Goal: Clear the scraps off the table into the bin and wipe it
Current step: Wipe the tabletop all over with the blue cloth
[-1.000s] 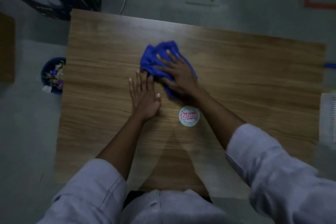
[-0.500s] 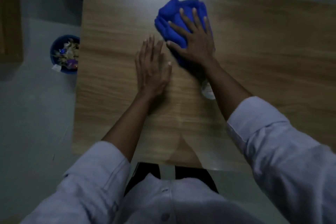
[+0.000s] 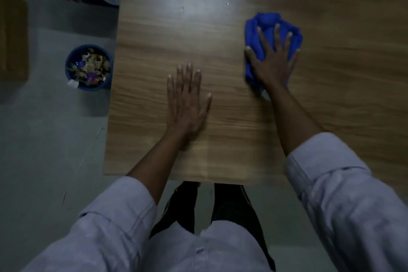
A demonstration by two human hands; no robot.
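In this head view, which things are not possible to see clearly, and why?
Head view only:
Wooden table: right end cut off by the frame edge.
Surface beneath the crumpled blue cloth: hidden by it and the right hand.
Scraps in the round blue bin: too small and dim to identify.

My right hand has slid the blue cloth off to the right, away from my left hand. A second ago the cloth's edge touched my left fingertips. Now a stretch of bare table lies between them. My right fingers are spread wider and flatter over the cloth than before.
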